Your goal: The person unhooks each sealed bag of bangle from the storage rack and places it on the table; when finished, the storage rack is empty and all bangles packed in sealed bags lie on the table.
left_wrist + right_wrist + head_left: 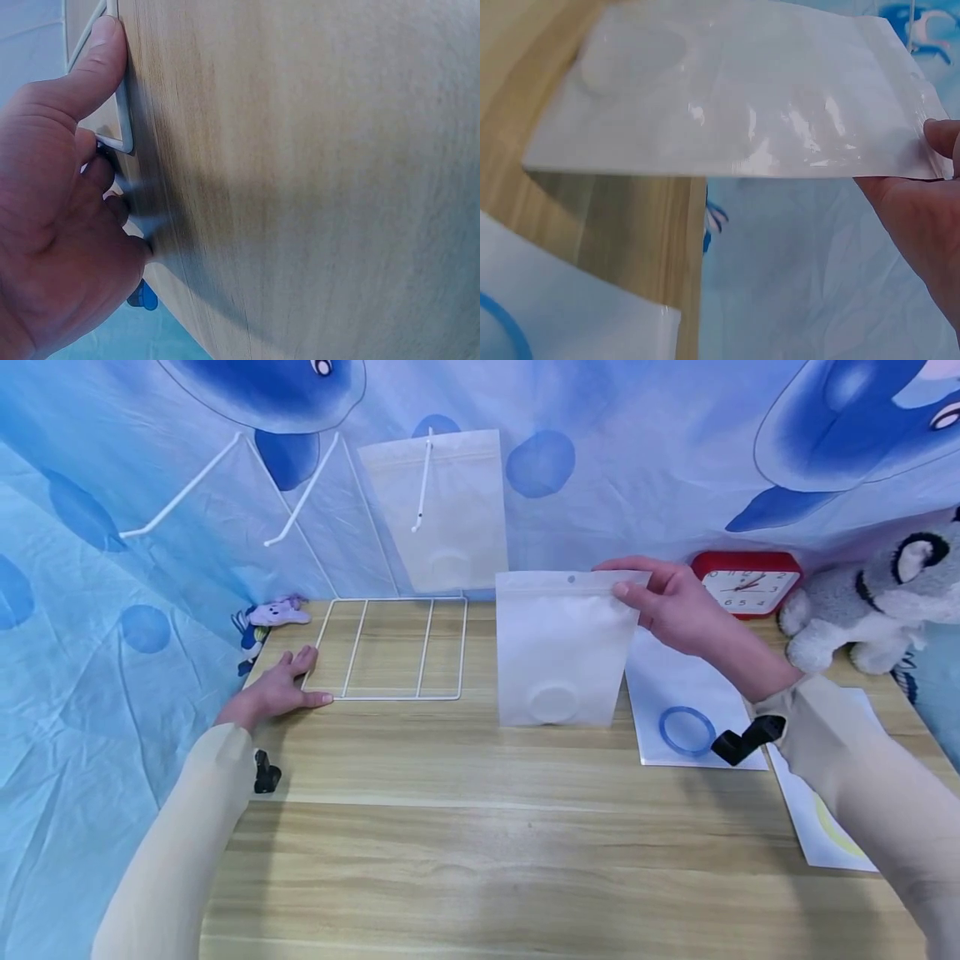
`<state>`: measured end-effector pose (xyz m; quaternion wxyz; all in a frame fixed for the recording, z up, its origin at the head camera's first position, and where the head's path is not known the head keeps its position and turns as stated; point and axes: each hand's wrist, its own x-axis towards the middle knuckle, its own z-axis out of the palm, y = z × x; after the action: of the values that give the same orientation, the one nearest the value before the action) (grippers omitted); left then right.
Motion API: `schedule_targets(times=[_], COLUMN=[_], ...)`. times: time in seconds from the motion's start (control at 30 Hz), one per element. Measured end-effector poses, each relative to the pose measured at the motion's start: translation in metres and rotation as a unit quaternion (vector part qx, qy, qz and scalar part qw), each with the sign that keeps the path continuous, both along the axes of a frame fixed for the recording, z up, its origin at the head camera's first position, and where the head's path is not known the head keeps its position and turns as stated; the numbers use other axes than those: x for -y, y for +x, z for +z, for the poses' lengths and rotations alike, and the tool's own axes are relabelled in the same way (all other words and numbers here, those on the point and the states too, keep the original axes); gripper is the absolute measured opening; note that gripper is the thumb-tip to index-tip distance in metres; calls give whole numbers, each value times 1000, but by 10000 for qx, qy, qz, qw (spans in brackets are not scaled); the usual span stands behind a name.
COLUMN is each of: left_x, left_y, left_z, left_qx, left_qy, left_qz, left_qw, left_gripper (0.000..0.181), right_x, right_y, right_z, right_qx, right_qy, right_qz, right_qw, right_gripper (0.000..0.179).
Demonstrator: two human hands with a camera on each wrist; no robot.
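My right hand (682, 606) pinches the top right corner of a white zip pouch (562, 647) between thumb and fingers. The pouch hangs upright above the table, a small hole in its top strip and a round shape showing near the bottom. In the right wrist view, the pouch (742, 97) stretches away from the thumb. A white wire display rack (397, 698) stands at the back left, with hooks reaching forward. Another white pouch (450, 518) hangs on its right hook (424, 485). My left hand (281, 689) rests at the rack's front left base corner, thumb (105, 52) lying along the wire.
On the right lie a pouch with a blue ring (652, 693) and, partly under my forearm, one with a yellow shape (806, 802). A red clock (746, 558) and a grey plush dog (862, 593) stand behind. A small purple toy (277, 612) lies back left.
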<state>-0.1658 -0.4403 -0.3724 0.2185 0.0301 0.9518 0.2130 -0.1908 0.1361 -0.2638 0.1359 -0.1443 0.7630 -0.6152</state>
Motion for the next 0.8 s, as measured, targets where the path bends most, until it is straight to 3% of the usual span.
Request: schedule_targets(times=[0.23, 0.47, 0.8], left_x=[-2, -7, -2], left_y=[0, 0, 2], left_z=[3, 7, 6], left_qx=[52, 164, -58], left_qy=[-68, -188, -21], left_qz=[10, 54, -72], left_qw=[10000, 9997, 10000], left_gripper=[115, 111, 115], right_x=[1, 2, 1], right_y=[-27, -53, -74], right_z=[-5, -17, -33], right_qx=[352, 41, -18], right_qy=[488, 1253, 1196], right_qz=[-211, -381, -334], right_qw=[9980, 9914, 9923], right_gripper=[39, 37, 35])
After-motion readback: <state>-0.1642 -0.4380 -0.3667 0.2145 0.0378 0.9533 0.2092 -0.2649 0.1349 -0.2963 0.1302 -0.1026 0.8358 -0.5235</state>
